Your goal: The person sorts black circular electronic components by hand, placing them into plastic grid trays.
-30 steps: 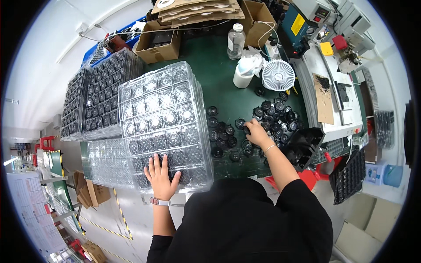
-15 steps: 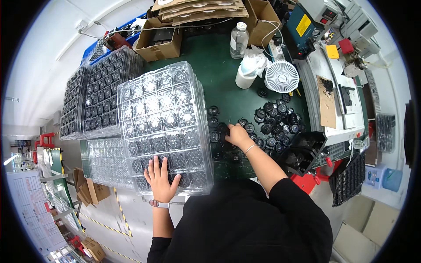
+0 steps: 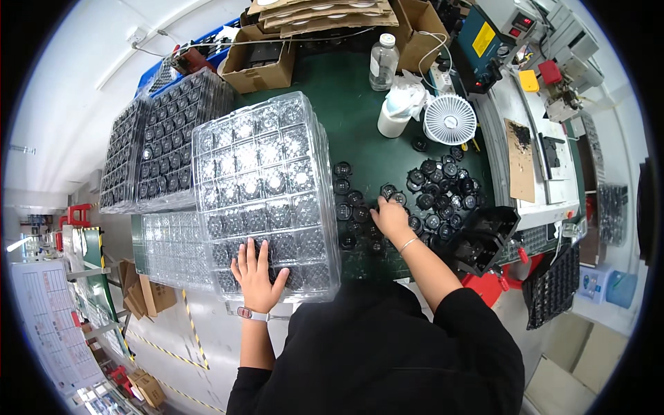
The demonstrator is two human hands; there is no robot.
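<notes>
Left of the middle of the frame, the person's left hand (image 3: 258,283) lies palm down on the near part of a clear plastic tray stack (image 3: 330,221), its fingers spread and the thumb out to the right; it grips nothing. Rows of square cells show across the top of the stack, dark toward the near end and bright with glare farther up. A pale watch (image 3: 253,315) circles the left wrist.

Just right of the centre, the right hand (image 3: 391,220) reaches over the green bench (image 3: 349,117), its fingers bent downward close to some black round parts. Whether the fingertips are closed on a piece cannot be told. A thin bracelet (image 3: 409,243) rings that wrist.

The black round parts lie loose in two groups: a small cluster (image 3: 355,198) between the stack and the right hand, and a larger heap (image 3: 443,197) to the right of that hand. A black bin (image 3: 487,232) sits at the lower right of the heap.

Above the heap stands a white fan (image 3: 449,119), with a white container (image 3: 393,125) just to its left and a clear bottle (image 3: 384,62) farther up. Trays of dark pieces (image 3: 166,138) are stacked at the upper left, near an open cardboard box (image 3: 259,80).
</notes>
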